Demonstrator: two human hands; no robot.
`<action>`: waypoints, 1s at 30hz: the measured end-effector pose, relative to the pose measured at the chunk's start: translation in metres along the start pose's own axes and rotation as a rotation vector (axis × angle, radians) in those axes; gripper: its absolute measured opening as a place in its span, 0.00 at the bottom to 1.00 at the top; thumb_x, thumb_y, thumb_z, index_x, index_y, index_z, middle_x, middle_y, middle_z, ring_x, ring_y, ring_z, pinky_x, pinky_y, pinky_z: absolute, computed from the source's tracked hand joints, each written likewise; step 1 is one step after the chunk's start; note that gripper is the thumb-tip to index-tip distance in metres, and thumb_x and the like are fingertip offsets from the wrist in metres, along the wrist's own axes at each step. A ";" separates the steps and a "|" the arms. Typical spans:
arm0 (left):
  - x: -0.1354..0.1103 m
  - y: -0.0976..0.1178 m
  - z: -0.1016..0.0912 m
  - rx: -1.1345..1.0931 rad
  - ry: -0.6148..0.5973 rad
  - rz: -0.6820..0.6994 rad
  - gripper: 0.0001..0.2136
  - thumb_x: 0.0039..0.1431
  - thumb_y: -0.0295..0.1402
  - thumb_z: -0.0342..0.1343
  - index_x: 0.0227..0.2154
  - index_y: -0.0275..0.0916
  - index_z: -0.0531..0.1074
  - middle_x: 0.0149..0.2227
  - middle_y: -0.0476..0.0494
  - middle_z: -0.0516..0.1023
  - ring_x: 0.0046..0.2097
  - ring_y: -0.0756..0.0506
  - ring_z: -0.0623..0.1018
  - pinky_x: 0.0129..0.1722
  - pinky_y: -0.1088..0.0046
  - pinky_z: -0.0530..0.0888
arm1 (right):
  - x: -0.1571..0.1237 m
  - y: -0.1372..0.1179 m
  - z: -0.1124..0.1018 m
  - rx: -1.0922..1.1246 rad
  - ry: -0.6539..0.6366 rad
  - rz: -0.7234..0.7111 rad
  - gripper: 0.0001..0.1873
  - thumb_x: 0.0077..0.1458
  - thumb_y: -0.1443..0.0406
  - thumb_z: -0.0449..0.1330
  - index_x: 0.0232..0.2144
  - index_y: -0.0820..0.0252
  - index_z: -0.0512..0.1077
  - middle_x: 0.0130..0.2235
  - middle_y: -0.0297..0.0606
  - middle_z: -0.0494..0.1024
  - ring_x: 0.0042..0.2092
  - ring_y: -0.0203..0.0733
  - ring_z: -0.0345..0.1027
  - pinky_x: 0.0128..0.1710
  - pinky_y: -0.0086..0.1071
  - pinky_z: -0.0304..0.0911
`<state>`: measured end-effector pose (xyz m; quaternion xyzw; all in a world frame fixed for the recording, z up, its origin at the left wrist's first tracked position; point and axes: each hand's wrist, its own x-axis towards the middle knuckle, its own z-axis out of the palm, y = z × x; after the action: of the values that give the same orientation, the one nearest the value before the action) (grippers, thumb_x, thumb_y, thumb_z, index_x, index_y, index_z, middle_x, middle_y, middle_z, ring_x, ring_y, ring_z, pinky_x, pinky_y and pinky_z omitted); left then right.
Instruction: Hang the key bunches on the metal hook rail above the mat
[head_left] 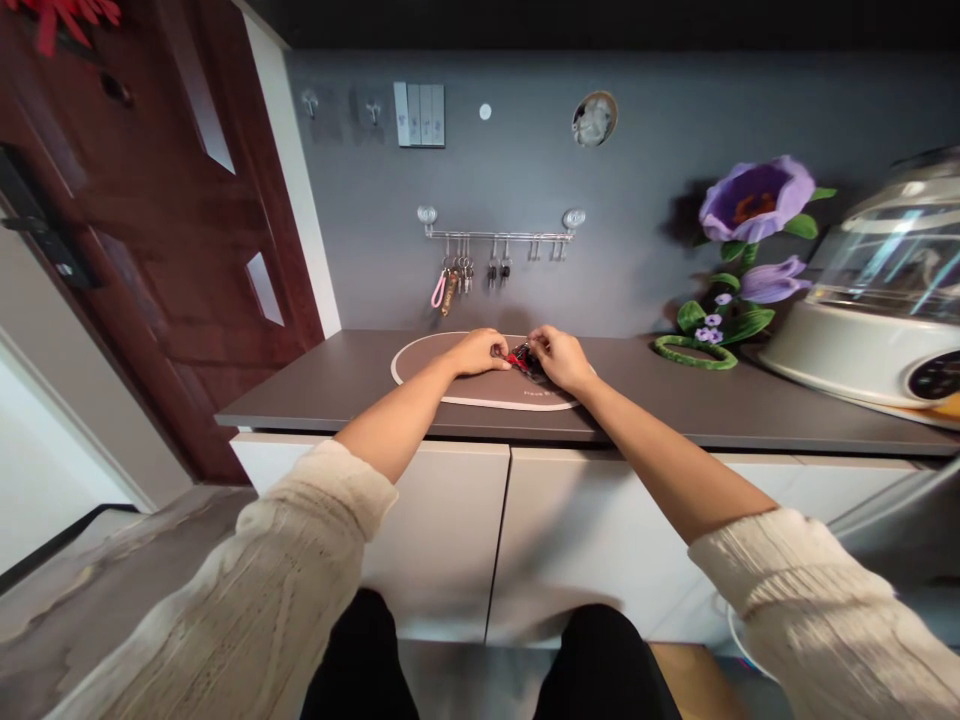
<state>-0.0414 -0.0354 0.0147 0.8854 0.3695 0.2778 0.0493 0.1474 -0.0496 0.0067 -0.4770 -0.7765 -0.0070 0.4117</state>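
Both my hands rest on an oval grey mat on top of a dark cabinet. My left hand is curled, its fingertips pinching a small red and black object, apparently a set of keys with a red tag. My right hand is closed on the same object from the right. The object is small and partly hidden by my fingers. Both arms wear cream knitted sleeves pushed up.
A metal hook rail on the grey wall carries several key bunches. A purple fabric flower stands at the right, beside a large appliance with a clear lid. A dark wooden door is at the left. White cabinet doors lie below the countertop.
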 end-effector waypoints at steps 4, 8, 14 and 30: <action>0.001 -0.001 0.004 0.011 0.002 0.009 0.07 0.46 0.32 0.57 0.30 0.36 0.72 0.32 0.47 0.72 0.35 0.49 0.70 0.37 0.73 0.67 | 0.000 -0.001 0.002 -0.003 -0.008 -0.003 0.09 0.52 0.68 0.51 0.35 0.59 0.70 0.33 0.39 0.75 0.36 0.40 0.66 0.40 0.31 0.58; 0.002 -0.001 0.007 0.007 0.000 0.024 0.05 0.47 0.29 0.55 0.29 0.35 0.72 0.32 0.47 0.73 0.35 0.49 0.70 0.36 0.73 0.66 | 0.000 -0.004 0.002 -0.014 -0.020 -0.004 0.10 0.52 0.68 0.51 0.35 0.60 0.70 0.34 0.40 0.75 0.36 0.40 0.67 0.40 0.30 0.58; 0.001 0.000 0.006 -0.003 0.009 0.028 0.04 0.48 0.29 0.54 0.27 0.35 0.72 0.31 0.47 0.72 0.34 0.50 0.70 0.37 0.73 0.67 | -0.001 -0.004 0.002 -0.039 -0.024 -0.006 0.10 0.52 0.68 0.51 0.35 0.60 0.70 0.35 0.40 0.75 0.36 0.39 0.66 0.39 0.30 0.59; 0.002 0.008 -0.001 -0.751 0.120 -0.299 0.05 0.46 0.30 0.56 0.23 0.33 0.68 0.19 0.50 0.68 0.23 0.54 0.66 0.28 0.75 0.64 | -0.002 -0.006 0.002 -0.072 -0.019 -0.052 0.10 0.52 0.67 0.51 0.36 0.61 0.70 0.34 0.40 0.75 0.35 0.38 0.67 0.38 0.30 0.59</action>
<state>-0.0355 -0.0394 0.0186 0.7245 0.3693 0.4341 0.3875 0.1425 -0.0531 0.0067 -0.4714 -0.7916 -0.0413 0.3866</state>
